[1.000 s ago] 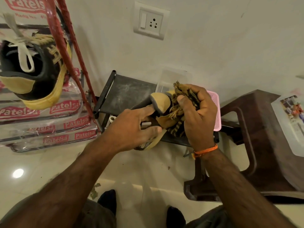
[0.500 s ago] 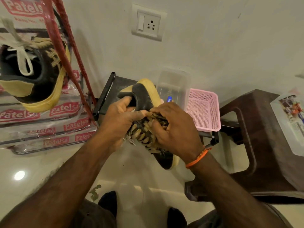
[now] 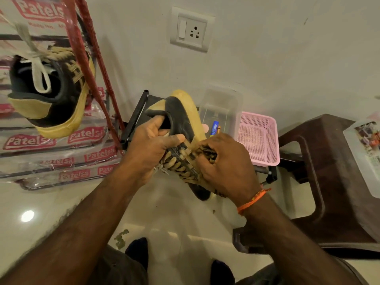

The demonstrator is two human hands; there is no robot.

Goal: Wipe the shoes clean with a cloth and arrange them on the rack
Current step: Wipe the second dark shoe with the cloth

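The shoe, black with a tan sole rim and tan laces, is held in mid-air above the low black stand. The left hand grips it at the collar, fingers curled into the opening. The right hand clutches a bunched tan-and-dark patterned cloth pressed against the laced side.

Risk: heavy rubbing may snag the cloth in the laces or twist the shoe out of the collar grip.

The upper appears matt and suede-like; the sole rim is smooth and curved. Its mate sits on the rack at left. A perforated pink basket stands just beside a clear plastic box.
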